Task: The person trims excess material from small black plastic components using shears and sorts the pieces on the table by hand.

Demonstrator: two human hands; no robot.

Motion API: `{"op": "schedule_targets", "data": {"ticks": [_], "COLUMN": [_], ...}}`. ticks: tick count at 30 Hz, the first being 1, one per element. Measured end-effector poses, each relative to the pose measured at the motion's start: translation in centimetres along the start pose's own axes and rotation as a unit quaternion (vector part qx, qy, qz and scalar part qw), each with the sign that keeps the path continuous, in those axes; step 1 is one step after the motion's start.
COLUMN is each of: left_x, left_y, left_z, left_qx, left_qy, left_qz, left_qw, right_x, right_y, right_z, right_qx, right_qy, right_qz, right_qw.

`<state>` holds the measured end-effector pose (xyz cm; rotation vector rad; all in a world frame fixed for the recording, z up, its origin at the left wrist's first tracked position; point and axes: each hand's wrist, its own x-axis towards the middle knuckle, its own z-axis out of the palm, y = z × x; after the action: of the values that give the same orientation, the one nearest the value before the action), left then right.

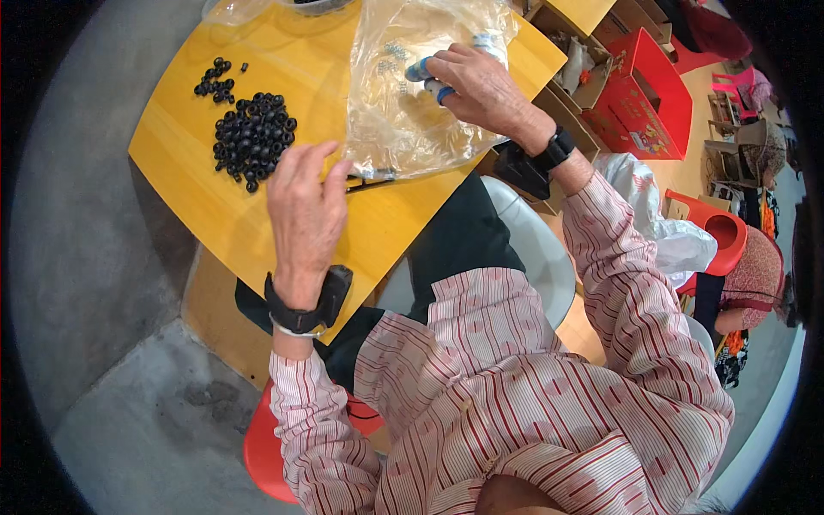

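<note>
My left hand [305, 206] hovers at the right edge of a heap of small round black parts [253, 137], fingers spread and thumb apart, holding nothing visible. A thin black rod [371, 184] lies on the table just right of its thumb. My right hand [485, 90], with blue coverings on some fingers, is over a clear plastic bag [378, 120]. Its fingers are curled together and pointed at the bag; what they pinch, if anything, is hidden. Small silvery coil springs [393, 58] show at the bag, left of my right fingers.
The yellow table [189, 172] also carries a smaller group of black parts [215, 81] and a clear container [236, 10] at its far edge. A red box [644, 94] and cardboard boxes stand to the right. Beyond sit a red stool [717, 227] and other people.
</note>
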<state>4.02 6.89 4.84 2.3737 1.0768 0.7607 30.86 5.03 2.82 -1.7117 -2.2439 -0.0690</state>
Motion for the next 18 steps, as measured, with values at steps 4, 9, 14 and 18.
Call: {"op": "schedule_targets", "data": {"ticks": [4,9,14,18], "left_x": [-2.0,-4.1,-5.4,-5.8], "left_y": [-1.2,-2.9,-3.8,-4.1], "left_z": [-2.1,-3.2,-3.4,-3.2], "left_qx": [-0.024,-0.024,-0.04,-0.041], "left_qy": [0.014,0.032,0.023,-0.006], "left_qz": [-0.116,-0.177,-0.212,-0.242], "left_qw": [0.993,0.983,0.976,0.969], "right_x": [1.1,1.7,1.6,1.9], "right_y": [-0.9,-0.4,-0.7,-0.7], "right_z": [1.2,2.6,3.1,3.0], "right_qx": [0.049,0.141,0.096,0.015], "right_qy": [-0.002,-0.002,-0.014,-0.047], "right_qz": [0.049,0.093,0.062,0.043], "right_qw": [0.998,0.986,0.993,0.998]}}
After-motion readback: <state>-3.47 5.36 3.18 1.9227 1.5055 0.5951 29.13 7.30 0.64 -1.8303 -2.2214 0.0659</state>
